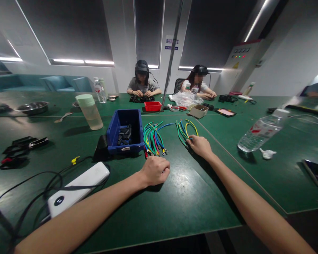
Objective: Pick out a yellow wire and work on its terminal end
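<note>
My left hand [155, 170] rests on the green table [175, 197] as a closed fist, just in front of a bundle of coloured wires [153, 137]; I cannot see anything inside it. My right hand [200, 145] reaches to a second, smaller bundle of green, yellow and blue wires [184, 129] and its fingers touch the near ends of those wires. A blue bin [125, 131] holding several small black parts stands left of the wire bundles.
A white power bank [78, 187] with black cables lies at the near left. A translucent green cup [90, 111] and a water bottle [262, 130] stand on the table, with a phone [316, 173] at the right edge. Two people work at the far side by a red tray [153, 106].
</note>
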`<state>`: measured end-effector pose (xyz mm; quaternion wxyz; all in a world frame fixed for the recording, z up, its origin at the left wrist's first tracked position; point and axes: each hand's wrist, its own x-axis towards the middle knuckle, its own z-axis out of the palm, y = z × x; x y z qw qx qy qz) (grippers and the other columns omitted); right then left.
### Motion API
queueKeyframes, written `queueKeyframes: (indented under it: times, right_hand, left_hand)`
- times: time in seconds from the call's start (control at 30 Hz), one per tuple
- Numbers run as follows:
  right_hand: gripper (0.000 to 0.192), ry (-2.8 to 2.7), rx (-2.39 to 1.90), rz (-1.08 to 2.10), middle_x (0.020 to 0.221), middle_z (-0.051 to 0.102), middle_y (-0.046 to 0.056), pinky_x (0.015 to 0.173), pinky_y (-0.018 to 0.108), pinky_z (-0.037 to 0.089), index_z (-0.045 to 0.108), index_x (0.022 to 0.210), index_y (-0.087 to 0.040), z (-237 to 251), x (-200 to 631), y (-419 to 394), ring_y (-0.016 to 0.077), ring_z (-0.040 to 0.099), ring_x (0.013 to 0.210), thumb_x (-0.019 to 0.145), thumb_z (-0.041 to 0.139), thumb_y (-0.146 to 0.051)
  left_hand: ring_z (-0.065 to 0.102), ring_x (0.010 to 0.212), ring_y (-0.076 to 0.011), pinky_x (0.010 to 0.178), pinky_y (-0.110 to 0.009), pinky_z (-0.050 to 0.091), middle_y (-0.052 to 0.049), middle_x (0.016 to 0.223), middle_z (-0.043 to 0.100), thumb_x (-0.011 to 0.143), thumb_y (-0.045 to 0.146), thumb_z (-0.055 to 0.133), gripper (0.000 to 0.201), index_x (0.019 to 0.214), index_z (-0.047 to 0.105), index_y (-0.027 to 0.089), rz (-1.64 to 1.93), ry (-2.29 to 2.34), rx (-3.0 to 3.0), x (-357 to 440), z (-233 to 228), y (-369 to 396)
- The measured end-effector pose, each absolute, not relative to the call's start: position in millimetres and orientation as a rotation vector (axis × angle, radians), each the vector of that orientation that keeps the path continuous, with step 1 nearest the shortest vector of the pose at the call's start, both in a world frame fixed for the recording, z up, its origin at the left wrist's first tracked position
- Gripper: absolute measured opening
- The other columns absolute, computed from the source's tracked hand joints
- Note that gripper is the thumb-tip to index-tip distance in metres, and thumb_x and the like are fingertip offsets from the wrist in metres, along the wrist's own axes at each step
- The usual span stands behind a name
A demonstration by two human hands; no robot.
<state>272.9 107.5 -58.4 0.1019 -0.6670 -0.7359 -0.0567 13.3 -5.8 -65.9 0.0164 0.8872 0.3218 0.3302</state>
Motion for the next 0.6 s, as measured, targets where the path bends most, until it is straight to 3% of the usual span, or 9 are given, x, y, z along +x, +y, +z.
queueKeyframes:
  times: [0.3, 0.6]
  right_hand:
    - [0.034, -2.152, -1.957, -0.137, 0.084, 0.071, 0.009, 0.062, 0.027, 0.039, 0.066, 0.106, -0.024, -56, 272, 106, 0.0235, 0.066, 0.08, 0.087, 0.047, -0.044]
    - [0.035, -2.048, -1.939, -0.328, 0.082, 0.071, 0.009, 0.06, 0.027, 0.038, 0.065, 0.107, -0.023, -47, 263, 96, 0.0231, 0.066, 0.076, 0.087, 0.044, -0.044]
  left_hand:
    - [0.06, 0.06, -0.0148, 0.06, -0.025, 0.044, -0.002, 0.064, 0.064, 0.073, 0.013, 0.048, 0.014, 0.069, 0.06, 0.017, 0.984, 1.008, 2.768, 13, -67, -6]
    - [0.061, 0.062, -0.0149, 0.061, -0.025, 0.045, -0.002, 0.065, 0.064, 0.074, 0.014, 0.048, 0.014, 0.07, 0.061, 0.017, 0.96, 1.001, 2.76, 13, -67, -5]
